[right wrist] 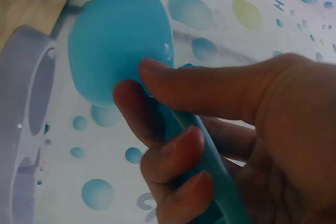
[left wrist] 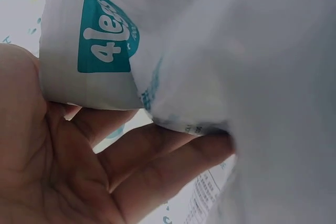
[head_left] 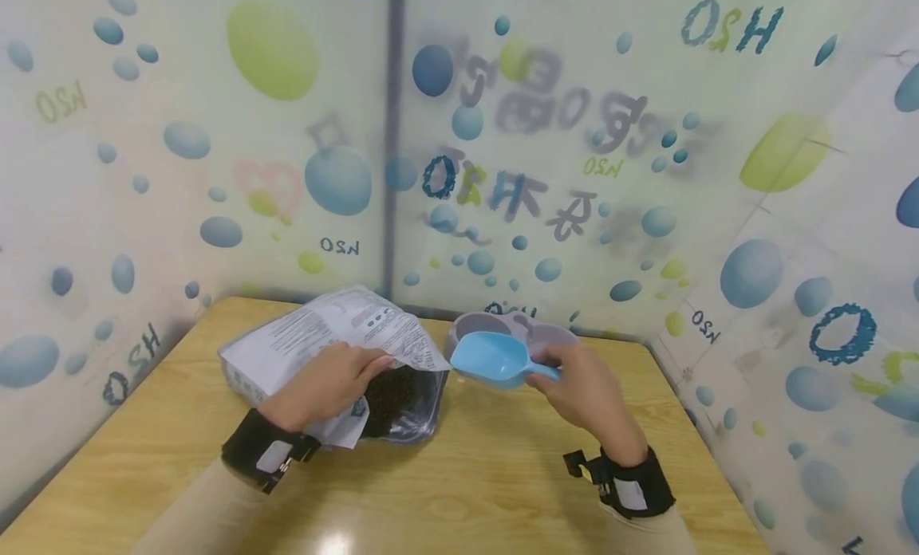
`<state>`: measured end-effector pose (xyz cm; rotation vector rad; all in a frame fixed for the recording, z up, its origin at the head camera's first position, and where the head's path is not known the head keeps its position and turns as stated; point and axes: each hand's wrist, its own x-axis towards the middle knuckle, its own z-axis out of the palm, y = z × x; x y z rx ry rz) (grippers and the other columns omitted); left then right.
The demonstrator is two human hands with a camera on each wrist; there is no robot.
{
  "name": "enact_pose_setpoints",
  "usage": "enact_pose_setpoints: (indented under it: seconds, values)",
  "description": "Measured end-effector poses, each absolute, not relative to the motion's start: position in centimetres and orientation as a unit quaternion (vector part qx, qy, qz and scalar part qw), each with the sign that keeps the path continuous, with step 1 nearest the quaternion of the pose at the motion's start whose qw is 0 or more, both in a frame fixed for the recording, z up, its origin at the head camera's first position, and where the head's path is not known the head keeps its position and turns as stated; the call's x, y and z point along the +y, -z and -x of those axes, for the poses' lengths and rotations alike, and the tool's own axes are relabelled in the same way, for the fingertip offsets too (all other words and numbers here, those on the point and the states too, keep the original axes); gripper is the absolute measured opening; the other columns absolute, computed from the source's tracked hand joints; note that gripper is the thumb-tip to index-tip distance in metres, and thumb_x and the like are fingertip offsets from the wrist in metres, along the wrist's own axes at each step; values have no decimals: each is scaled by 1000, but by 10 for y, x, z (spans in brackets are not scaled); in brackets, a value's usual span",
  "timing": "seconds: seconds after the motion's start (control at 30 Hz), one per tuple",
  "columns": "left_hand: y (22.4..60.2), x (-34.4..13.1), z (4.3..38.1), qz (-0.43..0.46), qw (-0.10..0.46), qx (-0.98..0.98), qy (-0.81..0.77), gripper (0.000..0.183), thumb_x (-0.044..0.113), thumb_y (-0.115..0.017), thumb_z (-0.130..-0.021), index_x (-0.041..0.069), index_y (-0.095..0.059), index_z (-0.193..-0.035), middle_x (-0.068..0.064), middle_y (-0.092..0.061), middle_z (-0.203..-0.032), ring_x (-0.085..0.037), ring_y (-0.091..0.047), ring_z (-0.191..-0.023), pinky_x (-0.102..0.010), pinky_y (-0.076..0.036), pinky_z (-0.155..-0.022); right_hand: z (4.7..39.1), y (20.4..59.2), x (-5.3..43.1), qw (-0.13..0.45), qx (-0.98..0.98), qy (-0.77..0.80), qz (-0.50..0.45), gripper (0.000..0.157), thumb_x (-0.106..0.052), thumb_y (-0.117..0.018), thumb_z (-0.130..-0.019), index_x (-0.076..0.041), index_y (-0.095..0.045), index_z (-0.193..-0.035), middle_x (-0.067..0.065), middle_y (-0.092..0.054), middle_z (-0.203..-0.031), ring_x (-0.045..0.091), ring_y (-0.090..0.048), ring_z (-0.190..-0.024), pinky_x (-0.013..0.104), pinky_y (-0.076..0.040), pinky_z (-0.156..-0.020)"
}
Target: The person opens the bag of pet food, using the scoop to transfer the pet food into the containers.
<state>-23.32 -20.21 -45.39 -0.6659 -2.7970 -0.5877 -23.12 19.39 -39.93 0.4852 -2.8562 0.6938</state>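
Observation:
A white printed bag (head_left: 345,324) lies on its side at the left, its mouth facing right. Dark brown bits (head_left: 391,395) show inside, above a clear plastic part. My left hand (head_left: 333,383) grips the upper edge of the mouth; in the left wrist view its fingers (left wrist: 157,174) lie against the bag beside a teal "4Legs" label (left wrist: 107,38). My right hand (head_left: 585,391) holds a light blue scoop (head_left: 491,357) by its handle, thumb on top. The scoop's tip is close to the bag's mouth, and nothing shows in its bowl.
Behind the scoop stands a grey double bowl (head_left: 556,332), partly hidden by it and my right hand. Everything rests on a wooden table (head_left: 459,491). Walls (head_left: 502,244) with a bubble pattern close in the back and both sides.

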Motion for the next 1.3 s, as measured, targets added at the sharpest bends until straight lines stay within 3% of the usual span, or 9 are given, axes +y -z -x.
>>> enact_pose_setpoints:
  seconds: [0.1,0.27,0.5,0.67,0.8,0.87,0.93,1.1,1.3]
  values:
    - [453,-201,232,227,100,-949,194,38,33,-55,-125,12,-85,-136,-4,-84,-99,-22,-79,-91,-59,-69,-97,224,392,197,67,-949,-238,-196,22,-22,-93,-101,-12,-91,-120,4,-90,-116,25,-83,-104,51,-70,-91]
    - [451,-204,228,221,97,-952,189,38,37,-55,-125,18,-83,-142,-9,-89,-123,-36,-86,-107,-64,-67,-104,213,385,191,24,-937,-240,-253,19,-24,-95,-100,-15,-91,-115,-3,-89,-109,15,-83,-98,41,-71,-88]
    - [456,-213,230,215,93,-956,178,38,41,-58,-123,23,-83,-145,-3,-89,-115,-17,-75,-89,-62,-68,-100,203,403,152,35,-931,-224,-284,21,-19,-100,-94,-17,-84,-107,-2,-87,-105,15,-82,-93,34,-68,-84]
    - [458,-214,230,213,95,-957,174,39,44,-60,-122,23,-84,-145,-3,-89,-112,-16,-73,-88,-62,-68,-97,197,417,126,43,-935,-182,-300,17,-20,-99,-95,-12,-87,-104,1,-87,-101,17,-81,-91,36,-67,-81]
    - [458,-213,229,211,86,-956,184,41,43,-59,-122,19,-83,-146,-9,-89,-130,-38,-84,-117,-72,-59,-118,192,421,116,59,-938,-158,-304,15,-23,-99,-95,-13,-89,-102,0,-88,-98,17,-79,-88,34,-66,-79]
    - [458,-213,229,215,80,-954,192,45,42,-57,-123,15,-81,-148,-10,-84,-145,-48,-77,-138,-77,-48,-130,191,422,111,65,-941,-151,-295,15,-24,-99,-95,-14,-89,-101,0,-88,-99,17,-79,-87,34,-65,-78]
    - [459,-213,229,222,73,-950,204,48,42,-55,-124,10,-78,-152,-10,-78,-155,-48,-68,-152,-81,-34,-137,189,423,107,61,-946,-148,-281,15,-24,-99,-95,-14,-90,-102,-1,-88,-101,17,-79,-89,34,-66,-77]
    - [459,-212,232,228,62,-947,216,53,43,-53,-125,6,-72,-158,-10,-71,-164,-46,-61,-159,-83,-26,-139,190,425,95,51,-954,-145,-256,17,-24,-98,-96,-13,-89,-105,1,-88,-105,20,-80,-93,37,-67,-76]
    - [458,-212,234,230,46,-949,210,53,43,-51,-125,8,-72,-158,-12,-69,-167,-46,-59,-161,-83,-23,-140,192,431,85,70,-957,-145,-241,18,-25,-98,-96,-13,-88,-105,2,-87,-101,22,-81,-89,37,-66,-71]
